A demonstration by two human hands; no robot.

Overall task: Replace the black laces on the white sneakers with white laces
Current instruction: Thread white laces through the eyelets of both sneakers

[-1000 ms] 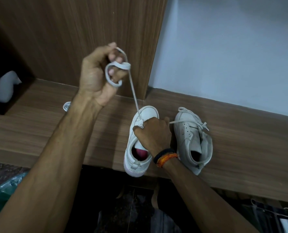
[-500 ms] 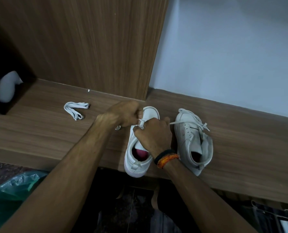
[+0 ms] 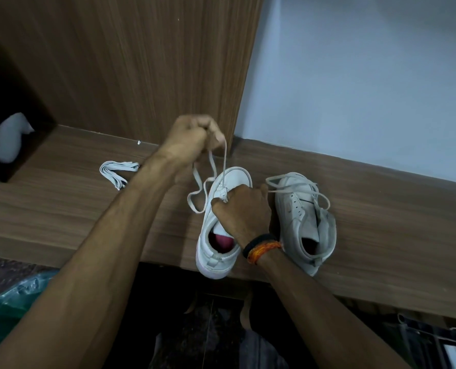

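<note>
Two white sneakers stand side by side on a wooden shelf (image 3: pixel 61 209). The left sneaker (image 3: pixel 216 249) has a pink insole and a white lace (image 3: pixel 198 187) running from its front eyelets up to my left hand (image 3: pixel 192 139), which grips the lace above the toe; a slack loop hangs beside the shoe. My right hand (image 3: pixel 241 211) grips the left sneaker's upper at the eyelets and holds it down. The right sneaker (image 3: pixel 304 219) is laced in white with loose ends. A folded spare white lace (image 3: pixel 116 171) lies on the shelf to the left.
A wooden panel (image 3: pixel 141 62) rises behind the shelf, with a pale wall (image 3: pixel 368 75) to its right. A dark cubby at far left holds a white object (image 3: pixel 8 139). A green plastic bag (image 3: pixel 13 296) sits below the shelf at lower left.
My left hand dropped from high above down to the sneaker's toe, then rose again pulling the lace upward. My right hand stayed on the sneaker.
</note>
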